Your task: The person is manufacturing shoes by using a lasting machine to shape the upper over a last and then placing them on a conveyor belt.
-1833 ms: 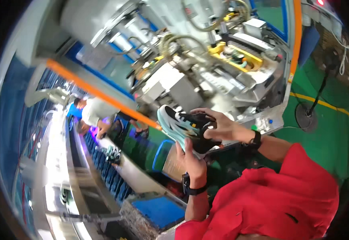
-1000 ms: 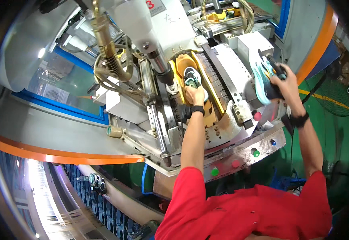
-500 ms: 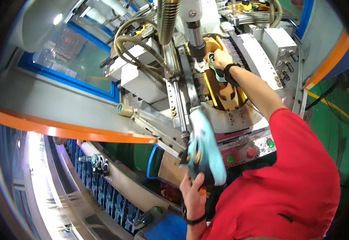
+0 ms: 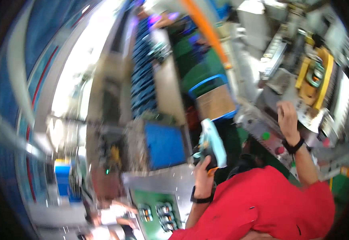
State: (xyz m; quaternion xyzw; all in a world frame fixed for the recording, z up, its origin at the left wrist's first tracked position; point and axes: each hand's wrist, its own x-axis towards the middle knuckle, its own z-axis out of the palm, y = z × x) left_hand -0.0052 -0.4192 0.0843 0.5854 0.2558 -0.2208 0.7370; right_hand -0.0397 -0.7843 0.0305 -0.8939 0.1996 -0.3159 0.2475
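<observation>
My left hand [image 4: 203,176] is closed around a light-blue, white and black sports shoe [image 4: 213,144], with an orange patch near my fingers. The shoe hangs in front of my red shirt, its other end pointing away from me. My right hand [image 4: 288,120] is beside the front edge of the grey machine [image 4: 264,120], with nothing visible in it; its fingers are smeared by motion. Farther off at the right, another shoe [image 4: 315,75], dark green and white, sits between the yellow side plates [image 4: 325,86] of the machine.
A blue-framed cart with a brown board [image 4: 215,103] stands beyond the held shoe. To the left are a blue pad [image 4: 164,144] and a conveyor [image 4: 142,72]. Several shoes lie on a green surface [image 4: 150,228] at lower left, near people [image 4: 112,218]. Push buttons [image 4: 266,136] line the machine front.
The view has swung left, so the machine now appears at the right. My right hand has come away from the shoe in the machine. My left hand still holds its shoe.
</observation>
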